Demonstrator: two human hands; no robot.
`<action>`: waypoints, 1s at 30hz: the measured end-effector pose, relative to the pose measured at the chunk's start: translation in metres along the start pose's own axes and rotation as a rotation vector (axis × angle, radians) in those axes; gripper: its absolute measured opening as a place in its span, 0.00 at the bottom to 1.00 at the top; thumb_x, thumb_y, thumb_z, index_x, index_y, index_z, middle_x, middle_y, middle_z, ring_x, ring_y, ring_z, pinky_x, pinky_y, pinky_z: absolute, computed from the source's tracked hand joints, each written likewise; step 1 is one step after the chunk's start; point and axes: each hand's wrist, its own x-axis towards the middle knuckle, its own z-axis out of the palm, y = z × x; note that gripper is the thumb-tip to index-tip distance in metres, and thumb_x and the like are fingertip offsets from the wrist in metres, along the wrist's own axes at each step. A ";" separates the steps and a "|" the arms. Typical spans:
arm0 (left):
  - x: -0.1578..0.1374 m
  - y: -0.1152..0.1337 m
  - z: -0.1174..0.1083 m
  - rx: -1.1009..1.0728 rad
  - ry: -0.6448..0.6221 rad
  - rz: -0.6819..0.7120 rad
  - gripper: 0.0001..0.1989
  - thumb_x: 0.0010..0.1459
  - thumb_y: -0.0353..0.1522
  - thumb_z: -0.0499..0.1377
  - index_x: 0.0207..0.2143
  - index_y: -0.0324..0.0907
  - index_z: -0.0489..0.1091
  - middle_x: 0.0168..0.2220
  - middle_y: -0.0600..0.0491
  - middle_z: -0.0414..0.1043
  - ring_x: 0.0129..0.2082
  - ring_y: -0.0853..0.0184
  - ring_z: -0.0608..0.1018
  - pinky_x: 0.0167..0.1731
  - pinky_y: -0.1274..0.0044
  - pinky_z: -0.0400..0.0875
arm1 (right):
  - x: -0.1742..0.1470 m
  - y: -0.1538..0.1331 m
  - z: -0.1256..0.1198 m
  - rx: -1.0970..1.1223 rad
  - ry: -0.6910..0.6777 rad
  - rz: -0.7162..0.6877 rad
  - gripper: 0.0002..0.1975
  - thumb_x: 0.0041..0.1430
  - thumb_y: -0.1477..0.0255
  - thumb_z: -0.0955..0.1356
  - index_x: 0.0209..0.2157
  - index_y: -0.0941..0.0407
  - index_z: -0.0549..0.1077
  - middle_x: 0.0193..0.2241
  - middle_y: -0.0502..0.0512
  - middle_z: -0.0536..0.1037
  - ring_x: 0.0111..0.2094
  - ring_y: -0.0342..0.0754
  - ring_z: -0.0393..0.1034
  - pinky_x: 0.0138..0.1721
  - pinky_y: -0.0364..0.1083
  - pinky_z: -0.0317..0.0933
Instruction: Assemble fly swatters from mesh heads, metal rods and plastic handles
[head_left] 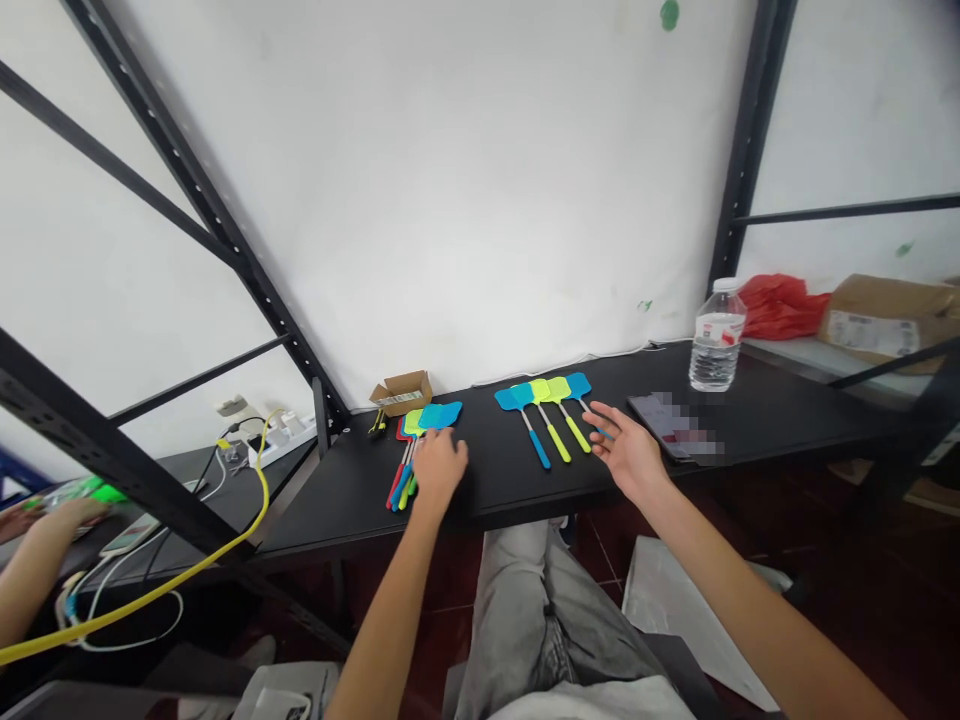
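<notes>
My left hand (441, 462) is palm down over a fanned bundle of small fly swatters, thumb apart from the bent fingers; its fingertips are partly hidden. A blue swatter head (441, 414) pokes out beyond the fingers, beside a yellow-green head (413, 424). Red, blue and green handles (401, 488) stick out below. My right hand (628, 452) has its fingers spread at the rightmost blue swatter (578, 385), whose handle is mostly hidden by them. Left of it lie two yellow-green swatters (557, 388) and a blue one (514, 398), side by side on the black table (480, 475).
Behind the bundle stands an open cardboard box (403, 392). A phone (671, 425) and a water bottle (718, 335) are on the right. Black metal posts (247, 260) frame the table. A yellow cable (259, 500) crosses at left, near another person's arm (37, 555).
</notes>
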 end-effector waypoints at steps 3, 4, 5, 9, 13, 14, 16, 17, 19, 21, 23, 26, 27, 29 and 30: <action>0.007 -0.048 -0.007 0.096 0.006 -0.167 0.20 0.60 0.40 0.52 0.51 0.42 0.70 0.49 0.41 0.68 0.49 0.50 0.71 0.44 0.65 0.66 | -0.001 0.004 0.002 0.000 -0.009 0.004 0.11 0.57 0.67 0.67 0.38 0.55 0.78 0.36 0.56 0.81 0.22 0.41 0.67 0.22 0.40 0.60; 0.007 -0.060 -0.007 0.101 -0.037 -0.200 0.21 0.59 0.42 0.52 0.49 0.42 0.71 0.48 0.41 0.69 0.49 0.49 0.71 0.44 0.64 0.67 | -0.002 0.006 0.003 -0.003 -0.013 0.005 0.11 0.57 0.67 0.67 0.38 0.55 0.78 0.36 0.56 0.81 0.23 0.41 0.67 0.21 0.41 0.60; 0.007 -0.069 -0.007 0.083 -0.072 -0.221 0.21 0.59 0.44 0.52 0.48 0.42 0.72 0.47 0.42 0.70 0.48 0.49 0.72 0.43 0.65 0.67 | -0.002 0.007 0.003 -0.007 -0.017 0.005 0.11 0.57 0.67 0.67 0.38 0.55 0.78 0.36 0.56 0.81 0.23 0.42 0.68 0.21 0.41 0.60; 0.004 -0.079 -0.002 0.030 -0.074 -0.196 0.19 0.60 0.45 0.50 0.43 0.45 0.73 0.46 0.44 0.71 0.46 0.52 0.73 0.39 0.67 0.68 | -0.002 0.010 0.002 -0.019 -0.022 0.006 0.11 0.56 0.66 0.67 0.38 0.55 0.78 0.36 0.57 0.81 0.23 0.43 0.68 0.21 0.41 0.60; 0.005 -0.071 -0.003 0.048 -0.053 -0.166 0.15 0.60 0.40 0.51 0.39 0.44 0.74 0.44 0.44 0.72 0.45 0.53 0.74 0.38 0.69 0.68 | -0.001 0.009 0.000 -0.011 -0.023 0.009 0.12 0.57 0.66 0.66 0.38 0.55 0.78 0.36 0.57 0.81 0.23 0.42 0.67 0.21 0.41 0.61; 0.005 -0.069 -0.005 0.050 -0.051 -0.165 0.14 0.60 0.39 0.51 0.38 0.43 0.74 0.44 0.44 0.73 0.45 0.53 0.74 0.38 0.69 0.68 | 0.000 0.008 -0.001 -0.008 -0.019 0.009 0.12 0.57 0.66 0.66 0.39 0.55 0.78 0.36 0.57 0.81 0.23 0.41 0.67 0.21 0.40 0.61; 0.005 -0.064 -0.012 0.046 -0.032 -0.179 0.14 0.61 0.38 0.51 0.37 0.43 0.73 0.42 0.44 0.74 0.43 0.53 0.75 0.38 0.69 0.67 | 0.001 0.008 -0.002 -0.005 -0.013 0.006 0.12 0.57 0.66 0.67 0.38 0.55 0.79 0.36 0.56 0.81 0.22 0.41 0.66 0.21 0.40 0.60; 0.004 -0.062 -0.016 0.036 -0.016 -0.185 0.14 0.61 0.38 0.50 0.37 0.43 0.73 0.40 0.44 0.74 0.42 0.53 0.76 0.37 0.69 0.67 | 0.001 0.008 -0.002 -0.007 -0.013 0.001 0.12 0.57 0.66 0.67 0.38 0.55 0.79 0.36 0.56 0.81 0.22 0.41 0.66 0.21 0.40 0.60; -0.001 -0.054 -0.026 -0.008 0.024 -0.173 0.14 0.62 0.40 0.49 0.37 0.44 0.71 0.38 0.45 0.75 0.40 0.54 0.76 0.36 0.71 0.66 | 0.000 0.009 -0.001 -0.023 -0.021 -0.017 0.12 0.56 0.65 0.67 0.39 0.55 0.79 0.36 0.57 0.81 0.22 0.41 0.67 0.21 0.40 0.60; -0.010 -0.043 -0.034 -0.099 0.063 -0.101 0.14 0.63 0.41 0.48 0.38 0.45 0.69 0.37 0.48 0.76 0.38 0.57 0.77 0.34 0.73 0.65 | -0.003 0.011 0.001 -0.060 -0.051 -0.056 0.13 0.55 0.64 0.69 0.39 0.56 0.79 0.35 0.58 0.81 0.23 0.41 0.68 0.21 0.40 0.60; -0.023 -0.030 -0.039 -0.250 0.073 0.000 0.12 0.64 0.40 0.47 0.39 0.46 0.66 0.36 0.51 0.76 0.36 0.62 0.77 0.33 0.76 0.64 | -0.007 0.014 0.006 -0.134 -0.121 -0.104 0.14 0.53 0.62 0.71 0.38 0.56 0.79 0.35 0.58 0.81 0.24 0.42 0.68 0.21 0.40 0.60; -0.049 -0.007 -0.041 -0.484 0.021 0.133 0.11 0.65 0.39 0.45 0.43 0.45 0.62 0.31 0.55 0.73 0.29 0.67 0.75 0.31 0.79 0.63 | -0.018 0.020 0.015 -0.293 -0.293 -0.128 0.17 0.52 0.59 0.72 0.39 0.56 0.80 0.36 0.59 0.81 0.24 0.42 0.68 0.21 0.40 0.59; -0.058 0.000 -0.041 -0.522 0.005 0.160 0.11 0.65 0.39 0.45 0.43 0.45 0.61 0.29 0.56 0.72 0.27 0.68 0.73 0.29 0.79 0.61 | -0.022 0.023 0.018 -0.331 -0.351 -0.120 0.17 0.53 0.58 0.71 0.40 0.55 0.80 0.37 0.60 0.81 0.25 0.42 0.68 0.21 0.40 0.59; -0.073 0.013 -0.043 -0.558 -0.046 0.205 0.11 0.64 0.38 0.45 0.44 0.45 0.60 0.25 0.58 0.68 0.23 0.69 0.71 0.27 0.79 0.59 | -0.031 0.030 0.024 -0.353 -0.451 -0.089 0.19 0.53 0.58 0.71 0.43 0.54 0.79 0.39 0.60 0.80 0.26 0.43 0.69 0.22 0.40 0.60; -0.079 0.018 -0.044 -0.569 -0.080 0.232 0.11 0.65 0.38 0.45 0.45 0.45 0.60 0.25 0.59 0.67 0.22 0.69 0.70 0.26 0.79 0.58 | -0.035 0.035 0.027 -0.340 -0.484 -0.066 0.19 0.52 0.59 0.72 0.44 0.54 0.78 0.40 0.60 0.80 0.27 0.43 0.69 0.22 0.40 0.60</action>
